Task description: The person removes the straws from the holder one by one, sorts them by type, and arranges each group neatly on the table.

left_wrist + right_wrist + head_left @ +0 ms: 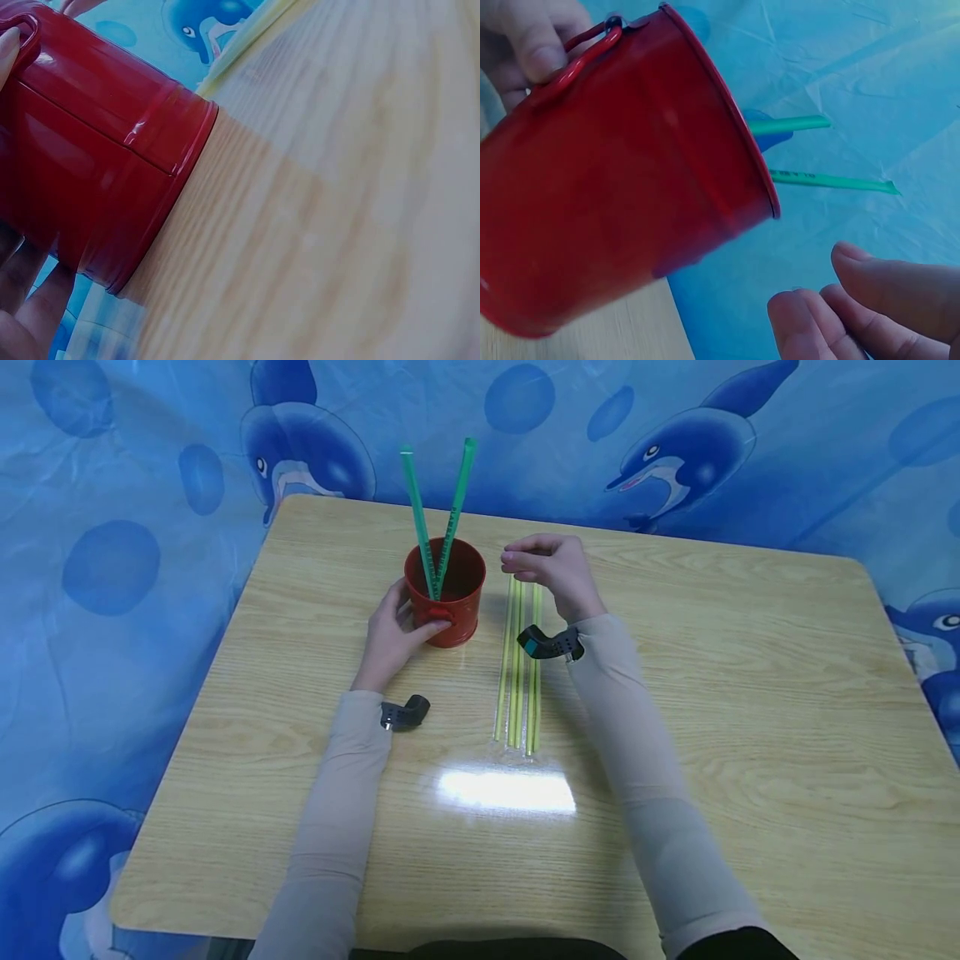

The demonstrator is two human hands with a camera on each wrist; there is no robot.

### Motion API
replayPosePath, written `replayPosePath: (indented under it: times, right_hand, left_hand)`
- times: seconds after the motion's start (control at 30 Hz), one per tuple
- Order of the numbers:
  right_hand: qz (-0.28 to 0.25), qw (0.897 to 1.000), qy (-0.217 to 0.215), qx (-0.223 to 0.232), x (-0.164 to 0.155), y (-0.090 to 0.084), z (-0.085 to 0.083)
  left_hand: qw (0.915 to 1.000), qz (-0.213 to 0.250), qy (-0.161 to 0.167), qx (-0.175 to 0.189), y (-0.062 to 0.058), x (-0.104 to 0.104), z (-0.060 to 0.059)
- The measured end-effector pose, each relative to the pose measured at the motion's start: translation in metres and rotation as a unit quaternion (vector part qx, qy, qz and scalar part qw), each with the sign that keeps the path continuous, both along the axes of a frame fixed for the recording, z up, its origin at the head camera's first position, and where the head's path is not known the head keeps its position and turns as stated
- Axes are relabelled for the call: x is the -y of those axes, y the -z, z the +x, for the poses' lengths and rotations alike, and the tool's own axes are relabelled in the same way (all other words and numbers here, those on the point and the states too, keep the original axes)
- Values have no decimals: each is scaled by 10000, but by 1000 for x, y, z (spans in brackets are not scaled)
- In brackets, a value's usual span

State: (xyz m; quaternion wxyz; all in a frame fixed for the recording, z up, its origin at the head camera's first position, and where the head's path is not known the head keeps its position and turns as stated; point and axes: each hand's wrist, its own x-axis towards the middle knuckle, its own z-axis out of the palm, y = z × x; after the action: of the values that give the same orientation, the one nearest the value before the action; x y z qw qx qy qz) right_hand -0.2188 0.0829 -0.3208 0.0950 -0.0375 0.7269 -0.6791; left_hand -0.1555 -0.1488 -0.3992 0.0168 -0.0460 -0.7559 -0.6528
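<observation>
From the head view I see my left hand [393, 635] wrapped around the near-left side of the red metal bucket [447, 593], thumb lying by its small handle and fingers curled against the wall; the left wrist view confirms fingers [26, 289] pressed to the bucket's lower side. The bucket stands upright on the wooden surface [712, 693], toward the far middle. Two green straws [438, 518] stand in it, crossing low inside and leaning apart at the top.

My right hand [551, 572] hangs just to the right of the bucket, above the far ends of the yellow-green straws [519, 668]. Its fingers are loosely curled, tips drawn near each other; I cannot make out anything pinched between them, and the right wrist view shows only bare fingertips [832, 322] with nothing in them.

What matters here: the loose straws lie flat in a tight bundle, long axis running from near me straight away toward the far edge, parallel and touching. Their far ends sit directly beneath the right hand's fingers, their near ends by the glare patch. The right hand is clearly the nearer one; the left is on the bucket, just beside the bundle's far end.
</observation>
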Motion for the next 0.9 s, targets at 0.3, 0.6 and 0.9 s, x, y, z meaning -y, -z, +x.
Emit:
replayPosePath:
  times: [0.3, 0.6, 0.9]
  right_hand:
    - [-248, 9997, -22, -43, 18, -4, -7]
    - [-378, 9992, -47, -86, 30, -7, -15]
    - [-712, 9971, 41, -248, 40, -10, -22]
  left_hand:
    - [9998, -115, -9, 161, -1, 1, -1]
    - [9994, -228, 5, 269, -32, -5, 14]
    - [9996, -139, 19, 259, -17, -3, 6]
